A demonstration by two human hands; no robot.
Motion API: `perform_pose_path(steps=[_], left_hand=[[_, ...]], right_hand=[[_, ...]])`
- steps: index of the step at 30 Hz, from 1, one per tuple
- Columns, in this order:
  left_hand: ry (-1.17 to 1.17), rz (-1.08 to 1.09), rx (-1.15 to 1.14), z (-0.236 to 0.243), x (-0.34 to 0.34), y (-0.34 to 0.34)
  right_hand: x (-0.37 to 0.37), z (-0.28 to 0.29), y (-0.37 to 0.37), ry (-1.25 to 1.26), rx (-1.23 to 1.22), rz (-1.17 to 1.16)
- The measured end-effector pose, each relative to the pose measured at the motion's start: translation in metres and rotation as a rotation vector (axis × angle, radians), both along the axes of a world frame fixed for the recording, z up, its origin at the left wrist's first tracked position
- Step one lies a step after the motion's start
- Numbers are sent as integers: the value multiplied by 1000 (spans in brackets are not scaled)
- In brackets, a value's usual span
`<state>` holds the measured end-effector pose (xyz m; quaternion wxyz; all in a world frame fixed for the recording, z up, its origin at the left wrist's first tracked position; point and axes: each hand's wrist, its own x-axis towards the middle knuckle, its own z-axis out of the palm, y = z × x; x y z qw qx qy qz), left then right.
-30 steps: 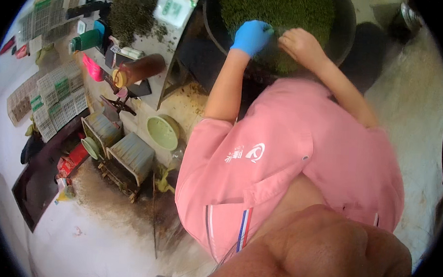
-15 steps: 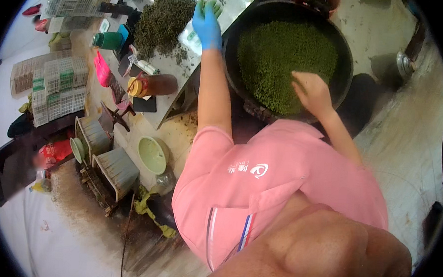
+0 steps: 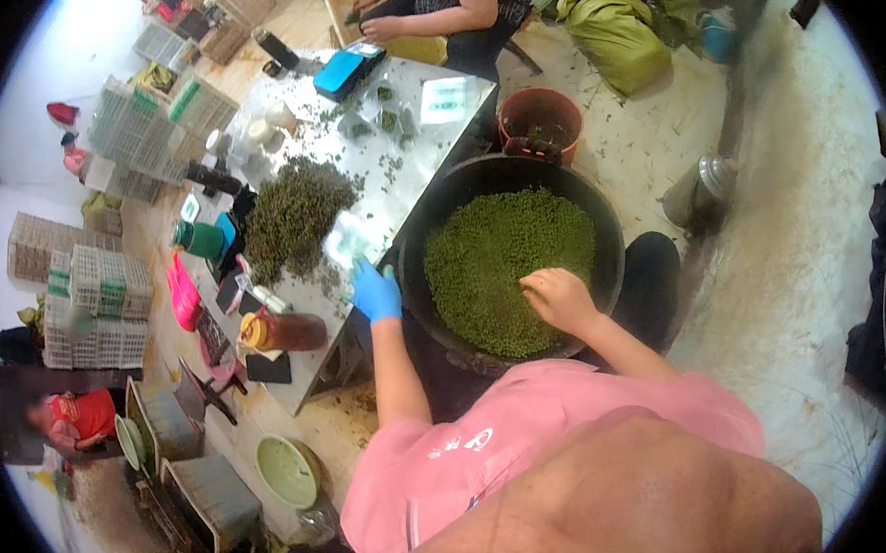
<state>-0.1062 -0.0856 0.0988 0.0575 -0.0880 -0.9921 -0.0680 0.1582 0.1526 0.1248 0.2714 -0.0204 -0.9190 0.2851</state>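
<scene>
My left hand (image 3: 376,292), in a blue glove, is at the table's near right edge. Its fingers are apart, beside a clear white plastic tray (image 3: 357,240); whether they touch it is unclear. My right hand (image 3: 562,301) is bare and hangs over small green pellets (image 3: 509,250), which look like rolled tea leaves, in a large round black pan (image 3: 613,245). The right fingers are bent together, and what is between them is too small to make out. Left of the tray, a heap of brownish-green tea (image 3: 296,217) lies on the metal table (image 3: 386,208).
Behind the pan stands an orange bucket (image 3: 541,121). A jar with a yellow lid (image 3: 285,331), a green jar (image 3: 199,239) and a blue scale (image 3: 341,74) are on the table. A co-worker's hand (image 3: 381,28) shows beyond it. Stacked white crates (image 3: 101,304) stand at left, a green basin (image 3: 288,471) below.
My view has tilted up, bringing the co-worker and bucket in. The left hand has drawn back from over the tray toward the table's edge. My right hand stays over the pellets, fingers more bent.
</scene>
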Motion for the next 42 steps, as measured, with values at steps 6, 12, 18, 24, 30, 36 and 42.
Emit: perform_pose_path(steps=[6, 12, 18, 24, 30, 36, 42], left_hand=[[-26, -846, 504, 38, 94, 48], [-501, -585, 859, 23, 125, 52], [-520, -617, 800, 18, 129, 43], [-1147, -334, 874, 50, 129, 43], [-573, -1020, 427, 30, 126, 44], [-457, -1017, 782, 43, 127, 82], [-608, -1031, 119, -67, 123, 76]], right_hand=[[-14, 46, 3, 33, 126, -259], [-5, 2, 17, -302, -413, 21], [7, 0, 8, -363, -497, 59], [18, -1, 12, -564, -166, 142], [8, 31, -12, -303, -187, 266], [0, -16, 34, -631, 240, -87], [17, 8, 65, -387, 185, -294]])
